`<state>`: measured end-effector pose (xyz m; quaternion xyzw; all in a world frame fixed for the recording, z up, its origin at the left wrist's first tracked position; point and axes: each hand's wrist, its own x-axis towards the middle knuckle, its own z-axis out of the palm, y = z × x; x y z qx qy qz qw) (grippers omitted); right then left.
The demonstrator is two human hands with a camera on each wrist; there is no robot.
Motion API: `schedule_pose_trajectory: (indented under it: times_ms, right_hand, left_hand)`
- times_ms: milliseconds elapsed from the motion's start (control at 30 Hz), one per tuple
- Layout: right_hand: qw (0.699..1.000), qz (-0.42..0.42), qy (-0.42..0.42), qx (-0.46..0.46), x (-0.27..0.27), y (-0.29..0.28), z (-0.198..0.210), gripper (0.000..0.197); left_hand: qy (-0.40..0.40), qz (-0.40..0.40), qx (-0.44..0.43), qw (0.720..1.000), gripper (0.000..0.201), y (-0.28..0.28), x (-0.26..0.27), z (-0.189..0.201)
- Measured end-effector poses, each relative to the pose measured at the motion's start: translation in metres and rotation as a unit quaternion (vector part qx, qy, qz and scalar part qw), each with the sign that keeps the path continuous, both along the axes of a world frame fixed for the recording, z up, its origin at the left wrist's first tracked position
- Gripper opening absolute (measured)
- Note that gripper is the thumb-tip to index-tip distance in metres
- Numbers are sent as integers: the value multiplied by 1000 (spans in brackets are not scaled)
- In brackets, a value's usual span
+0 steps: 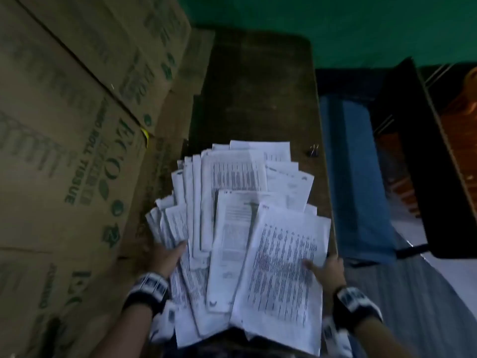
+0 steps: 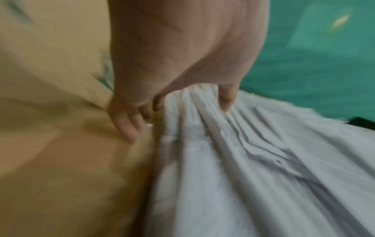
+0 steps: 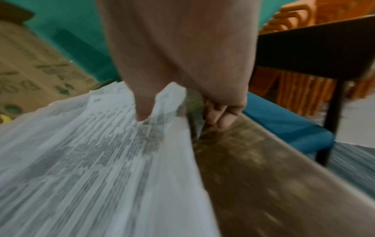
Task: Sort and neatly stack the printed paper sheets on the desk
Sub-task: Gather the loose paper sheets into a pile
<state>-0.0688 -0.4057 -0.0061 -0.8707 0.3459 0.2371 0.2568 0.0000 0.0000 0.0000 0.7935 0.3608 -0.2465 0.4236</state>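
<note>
A fanned heap of printed paper sheets (image 1: 242, 220) fills the lower centre of the frame on the brown desk (image 1: 258, 94), the left hand (image 1: 169, 257) pinching its left edge, the right hand (image 1: 326, 270) pinching its right, cardboard boxes (image 1: 64, 125) at left.

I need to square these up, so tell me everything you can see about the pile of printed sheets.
The pile of printed sheets is white paper with dense dark text in columns, fanned out and askew, many edges overlapping. It lies flat on the brown desk, its near end past the desk's front edge. The left hand touches its left side and the right hand its right side, thumbs on top.
</note>
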Motion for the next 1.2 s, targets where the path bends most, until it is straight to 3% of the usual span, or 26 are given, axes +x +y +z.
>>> schedule_pose_trajectory:
  times_ms: [67,133,300,400,500,600,767,833,1067,1133,1200]
  right_hand:
    - [999,-42,-27,18,31,10,-2,94]
    - [995,-61,-50,53,62,22,-1,88]
    - [977,-134,-62,153,100,38,9,65]
    - [958,-168,-37,231,111,21,23,38]
    - [947,-159,-8,280,113,9,24,52]
    - [958,-114,-17,262,116,16,18,55]
    - [968,-101,-70,217,115,37,18,40]
    - [968,-114,-90,206,109,36,19,38]
    - [948,-162,-171,215,87,-1,34,39]
    - [946,-149,-159,238,84,0,35,36]
    - [951,-132,-112,255,82,6,35,29]
  left_hand:
    - [34,-1,28,999,114,-13,13,-3]
    - [27,14,31,999,128,-31,23,-1]
    - [-19,24,-25,999,122,-49,39,1]
    - [5,121,-115,986,106,-35,50,14]
    - [84,100,-178,975,76,-25,48,25]
    - [46,81,-216,972,77,-33,42,26]
    - [-27,130,-110,985,52,-56,37,15]
    - [-52,149,-111,981,45,-52,36,12]
    - [-52,184,-120,974,41,-30,37,7]
    - [-29,167,-121,978,54,-31,36,5]
    - [-18,125,-122,984,44,-36,36,9]
